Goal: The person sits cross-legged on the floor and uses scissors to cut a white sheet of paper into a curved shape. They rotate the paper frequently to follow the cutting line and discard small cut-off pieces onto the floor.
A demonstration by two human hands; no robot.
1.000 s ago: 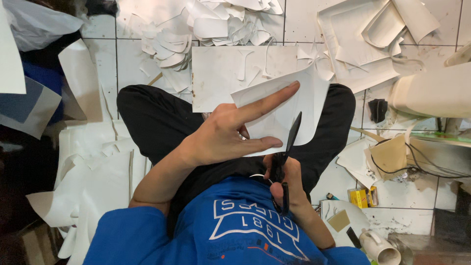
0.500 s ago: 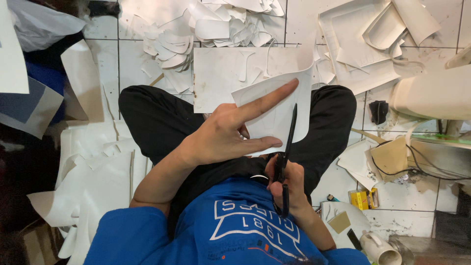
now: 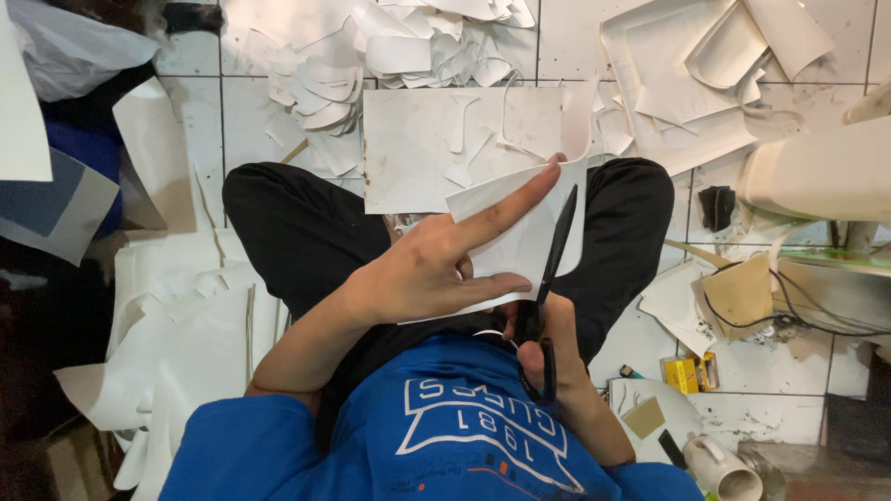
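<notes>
White sheet (image 3: pixel 520 232) pinched in my left hand (image 3: pixel 418 274); right hand (image 3: pixel 548 348) grips scissors (image 3: pixel 554 264), cut partway along right edge.

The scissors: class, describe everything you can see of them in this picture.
The scissors are black, with long slim blades that look like metal and dark handles. The right hand grips the handles low over the lap. The blades point up and away from the body, running along the right edge of the white sheet that the left hand holds. Whether the blades are parted cannot be told.
</notes>
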